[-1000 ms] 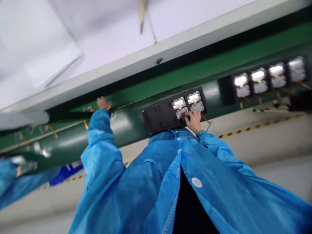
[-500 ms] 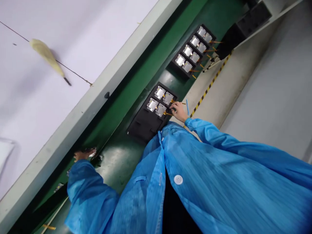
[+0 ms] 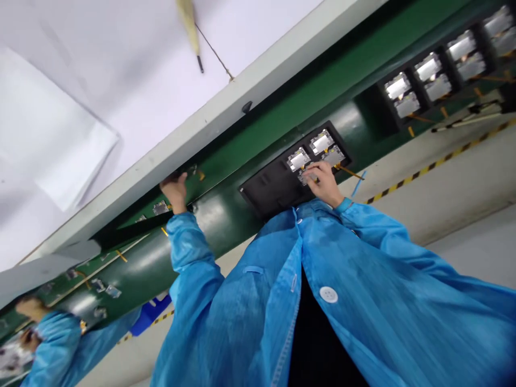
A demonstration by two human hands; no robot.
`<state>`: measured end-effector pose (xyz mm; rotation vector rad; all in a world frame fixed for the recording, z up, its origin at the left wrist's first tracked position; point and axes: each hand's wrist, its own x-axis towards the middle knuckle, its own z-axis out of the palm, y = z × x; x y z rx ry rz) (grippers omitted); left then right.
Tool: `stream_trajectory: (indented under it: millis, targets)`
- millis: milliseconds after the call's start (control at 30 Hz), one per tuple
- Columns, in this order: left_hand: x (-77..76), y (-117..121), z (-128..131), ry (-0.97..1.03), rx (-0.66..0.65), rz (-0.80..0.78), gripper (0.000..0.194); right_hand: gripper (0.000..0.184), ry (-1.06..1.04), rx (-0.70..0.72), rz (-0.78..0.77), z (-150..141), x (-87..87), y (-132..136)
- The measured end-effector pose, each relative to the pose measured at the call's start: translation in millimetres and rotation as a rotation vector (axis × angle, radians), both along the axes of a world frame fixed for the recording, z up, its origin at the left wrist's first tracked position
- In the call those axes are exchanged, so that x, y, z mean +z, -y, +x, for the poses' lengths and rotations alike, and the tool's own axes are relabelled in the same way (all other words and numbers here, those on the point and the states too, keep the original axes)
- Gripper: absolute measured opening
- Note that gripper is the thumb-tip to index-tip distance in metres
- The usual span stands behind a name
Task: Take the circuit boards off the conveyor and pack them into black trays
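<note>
My right hand (image 3: 324, 184) is bent over the black tray (image 3: 266, 188), its fingers closed at a small silver circuit board (image 3: 305, 178) in the lower row. The hand covers much of that board. Two more boards lie above it, one of them a silver-shielded circuit board (image 3: 298, 159), and another board (image 3: 334, 156) with an orange ribbon is just right of my fingers. Over the green conveyor belt (image 3: 217, 172), near the grey rail, is my left hand (image 3: 174, 192). Its thumb shows, but its fingertips are blurred in shadow. A board with an orange tab (image 3: 197, 173) lies close beside it.
Another black tray (image 3: 415, 72) of boards stands further right. Left of my arm, loose boards (image 3: 160, 207) lie on the belt. A co-worker's hand and blue sleeve (image 3: 60, 333) are at lower left, near a blue bin (image 3: 152, 314). A grey rail (image 3: 201, 126) edges the belt.
The view has turned, and a co-worker's arm now shows at lower left. My right hand has moved from beside the ribbons onto a board in the tray. My left hand is off the shiny board.
</note>
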<state>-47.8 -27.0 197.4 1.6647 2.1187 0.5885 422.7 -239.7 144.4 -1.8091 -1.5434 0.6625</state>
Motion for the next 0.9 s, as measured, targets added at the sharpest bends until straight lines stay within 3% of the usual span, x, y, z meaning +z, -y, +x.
stream_trajectory:
  millis: [100, 233, 400, 533, 733, 900]
  targets:
    - [-8.2, 38, 59, 0.312, 0.132, -0.003, 0.020, 0.021, -0.092, 0.083, 0.017, -16, 16.3, -5]
    - [-27.8, 110, 146, 0.901, 0.202, -0.078, 0.040, 0.026, -0.189, 0.187, 0.047, -36, 33.5, -8]
    - [-39.6, 181, 222, 1.102, 0.167, -0.142, 0.056, 0.030, -0.218, 0.160, 0.005, -40, 40.5, -8]
    - [-37.5, 205, 243, 1.083, 0.096, -0.134, 0.055, 0.028, -0.247, 0.112, -0.094, -32, 37.5, -6]
    - [-32.9, 220, 244, 1.008, -0.015, -0.048, 0.047, 0.033, -0.479, 0.092, -0.242, -21, 24.4, -5]
    - [-47.9, 222, 253, 1.078, -0.096, -0.057, 0.049, 0.045, -0.662, 0.055, -0.327, -14, 12.6, -8]
